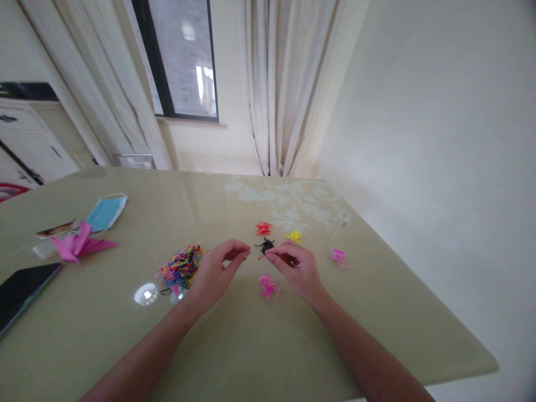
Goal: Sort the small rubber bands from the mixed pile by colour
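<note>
My right hand (296,267) pinches a thin red rubber band (262,257) between thumb and forefinger, its end poking out to the left. My left hand (220,272) is closed in a pinch facing it, a small gap away; anything between those fingertips is too small to make out. Beside my left wrist lies a mixed heap of coloured rubber bands (180,269), partly hidden by the hand. Around my right hand are small single-colour piles: red bands (263,228), black bands (267,244), yellow bands (294,237) and pink bands (268,286). Another pink cluster (339,255) sits farther right.
A pink folded-paper bird (81,244), a blue face mask (106,213) and a dark phone (25,293) lie at the left of the glossy table (259,352). The white wall (452,167) runs along the table's right edge. Curtains and a window stand behind.
</note>
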Demonstrator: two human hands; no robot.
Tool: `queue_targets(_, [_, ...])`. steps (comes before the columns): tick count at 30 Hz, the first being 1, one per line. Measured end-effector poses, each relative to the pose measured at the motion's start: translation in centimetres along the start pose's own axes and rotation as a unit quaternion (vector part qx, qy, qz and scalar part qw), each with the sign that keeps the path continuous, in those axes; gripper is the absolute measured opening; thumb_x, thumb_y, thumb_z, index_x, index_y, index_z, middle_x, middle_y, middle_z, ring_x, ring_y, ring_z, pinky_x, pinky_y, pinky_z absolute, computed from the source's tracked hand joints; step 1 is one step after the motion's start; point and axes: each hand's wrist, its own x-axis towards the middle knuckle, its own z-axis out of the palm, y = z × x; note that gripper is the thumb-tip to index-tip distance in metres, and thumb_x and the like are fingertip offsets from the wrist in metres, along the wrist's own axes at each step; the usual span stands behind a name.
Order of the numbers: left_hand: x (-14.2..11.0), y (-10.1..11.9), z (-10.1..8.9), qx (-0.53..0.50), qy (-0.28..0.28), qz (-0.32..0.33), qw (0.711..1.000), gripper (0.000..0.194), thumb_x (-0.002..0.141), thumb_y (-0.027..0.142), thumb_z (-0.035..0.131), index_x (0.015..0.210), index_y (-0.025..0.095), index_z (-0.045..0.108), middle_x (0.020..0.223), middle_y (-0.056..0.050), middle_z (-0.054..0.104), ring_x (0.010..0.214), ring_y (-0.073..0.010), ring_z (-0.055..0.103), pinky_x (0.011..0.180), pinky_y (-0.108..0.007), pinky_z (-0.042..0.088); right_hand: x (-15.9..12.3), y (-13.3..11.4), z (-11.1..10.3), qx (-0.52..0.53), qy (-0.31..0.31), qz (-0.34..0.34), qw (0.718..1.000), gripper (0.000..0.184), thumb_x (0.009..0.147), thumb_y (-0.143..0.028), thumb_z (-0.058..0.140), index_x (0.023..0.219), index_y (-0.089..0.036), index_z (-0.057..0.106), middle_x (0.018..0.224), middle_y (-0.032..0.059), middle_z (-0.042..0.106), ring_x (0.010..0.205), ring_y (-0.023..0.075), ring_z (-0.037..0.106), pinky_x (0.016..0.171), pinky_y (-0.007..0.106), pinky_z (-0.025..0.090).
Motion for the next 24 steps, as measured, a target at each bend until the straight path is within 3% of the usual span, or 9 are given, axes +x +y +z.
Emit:
queue_targets(2, [0.2, -0.4, -1.0, 0.180, 0.018, 0.012, 0.983, 0.023, 0.102, 0.027, 0.054, 0.106, 0.018, 0.074, 0.104, -0.010, 0.078, 0.097, -0.0269, 0.072, 0.091, -0.041, 0.056, 0.0, 0.2, -0.1, 0.001, 0.003, 0.004, 1.000, 0.011, 0.091, -0.029, 0.077, 0.087, -0.021, 0.083, 0.074, 0.0029, 0.068, 0.061, 0.0133, 0.054, 0.055, 0.026, 0.040])
queue_targets(5, [0.4, -0.9, -2.4, 0.421, 0.011, -0.014, 0.907, 0.029, 0.101, 0.021, 0.048, 0.112, 0.015, 0.075, 0.117, -0.017, 0.074, 0.110, -0.0373, 0.067, 0.095, -0.052, 0.051, 0.1, 0.6, -0.2, -0.011, 0.012, -0.002, 1.000, 0.012, 0.091, -0.030, 0.076, 0.087, -0.022, 0.083, 0.074, 0.0028, 0.068, 0.062, 0.0138, 0.055, 0.056, 0.026, 0.041])
queue_targets(7, [0.4, -1.3, -3.2, 0.502, -0.001, -0.055, 0.863, 0.032, 0.101, 0.021, 0.046, 0.113, 0.012, 0.074, 0.121, -0.020, 0.072, 0.111, -0.0406, 0.065, 0.091, -0.053, 0.051, 0.3, 0.8, -0.3, -0.029, 0.028, -0.008, 0.999, 0.012, 0.092, -0.031, 0.075, 0.088, -0.022, 0.083, 0.075, 0.0028, 0.069, 0.063, 0.0143, 0.056, 0.058, 0.026, 0.043])
queue_targets(9, [0.5, -1.8, -3.8, 0.534, -0.023, -0.095, 0.840, 0.034, 0.102, 0.022, 0.043, 0.110, 0.011, 0.074, 0.119, -0.021, 0.071, 0.109, -0.0409, 0.066, 0.088, -0.051, 0.051, 0.7, 1.1, -0.6, -0.058, 0.051, -0.014, 0.997, 0.013, 0.092, -0.032, 0.075, 0.088, -0.022, 0.083, 0.074, 0.0025, 0.068, 0.062, 0.0147, 0.056, 0.058, 0.027, 0.044])
queue_targets(14, [0.9, -2.9, -4.3, 0.534, -0.079, -0.138, 0.831, 0.040, 0.100, 0.012, 0.035, 0.105, 0.013, 0.074, 0.109, -0.020, 0.072, 0.105, -0.0371, 0.068, 0.084, -0.045, 0.050, 3.5, 2.1, -1.1, -0.187, 0.062, 0.006, 0.980, 0.015, 0.093, -0.030, 0.072, 0.092, -0.021, 0.083, 0.079, 0.0039, 0.071, 0.064, 0.0156, 0.058, 0.064, 0.028, 0.048])
queue_targets(16, [1.1, -3.0, -4.4, 0.529, -0.077, -0.136, 0.834, 0.041, 0.099, 0.009, 0.034, 0.105, 0.014, 0.074, 0.108, -0.019, 0.073, 0.105, -0.0362, 0.069, 0.084, -0.045, 0.050, 5.3, 2.7, -0.9, -0.265, 0.035, 0.044, 0.963, 0.014, 0.092, -0.027, 0.070, 0.093, -0.020, 0.083, 0.085, 0.0055, 0.075, 0.069, 0.0165, 0.063, 0.070, 0.028, 0.050])
queue_targets(20, [1.3, -3.1, -4.4, 0.524, -0.068, -0.136, 0.838, 0.040, 0.100, 0.010, 0.034, 0.105, 0.015, 0.074, 0.107, -0.018, 0.074, 0.105, -0.0356, 0.070, 0.085, -0.045, 0.049, 8.6, 4.3, 0.2, -0.312, 0.016, 0.078, 0.947, 0.011, 0.088, -0.022, 0.072, 0.087, -0.020, 0.083, 0.087, 0.0071, 0.078, 0.075, 0.0186, 0.067, 0.075, 0.029, 0.049])
queue_targets(24, [1.3, -3.2, -4.3, 0.513, -0.062, -0.138, 0.845, 0.038, 0.098, 0.008, 0.037, 0.105, 0.017, 0.073, 0.107, -0.016, 0.076, 0.104, -0.0343, 0.071, 0.084, -0.043, 0.050, 9.6, 5.1, 1.5, -0.342, 0.007, 0.100, 0.935, 0.014, 0.087, -0.020, 0.072, 0.079, -0.022, 0.083, 0.081, 0.0058, 0.078, 0.074, 0.0191, 0.068, 0.072, 0.028, 0.047])
